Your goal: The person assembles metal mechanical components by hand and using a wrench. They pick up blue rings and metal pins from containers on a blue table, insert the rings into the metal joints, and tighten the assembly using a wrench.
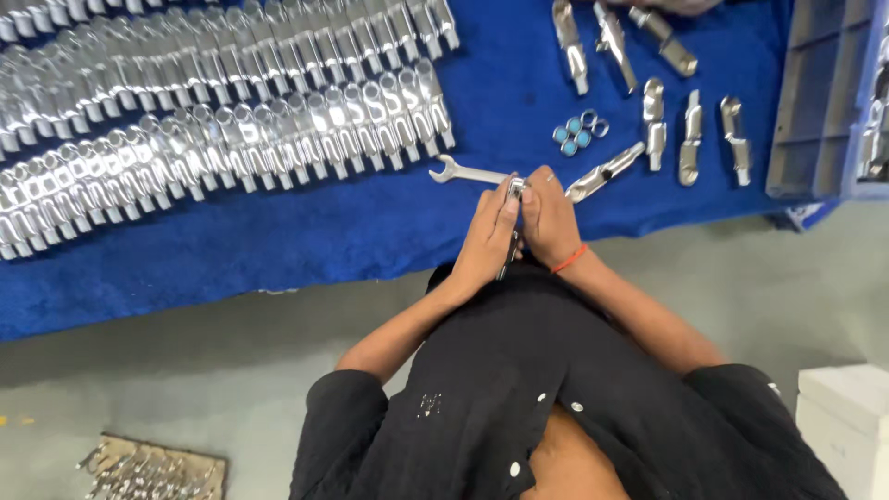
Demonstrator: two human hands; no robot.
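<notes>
Chromed metal fitting (515, 190), one piece, is being held between both hands at the near edge of the blue cloth (278, 241). Its long axis is running roughly toward and away from the person, with the bright upper end showing above the fingertips and what may be its lower end showing dark beneath the palms; the hands are hiding its middle, so the full shape is hard to make out.

Left hand (486, 243): fingers are closing around the fitting from the left side, thumb pressing along it.

Right hand (549, 220): fingers are curling over the fitting from the right, a red band circling the wrist. Both hands are meeting on the piece, neither nearer than the other.

Open-ended spanner (466, 172): lying flat on the cloth just beyond the left fingertips, its jaw end pointing left and away, shaft running toward the hands.

Loose chromed part (604, 172): lying diagonally just beyond the right hand.

Cluster of small nuts (576, 132), some with blue inserts: sitting further out, past the spanner.

Rows of matching chromed fittings (222, 130): lying packed side by side across the far left of the cloth.

Grey tray (815, 93): standing at the far right.
</notes>
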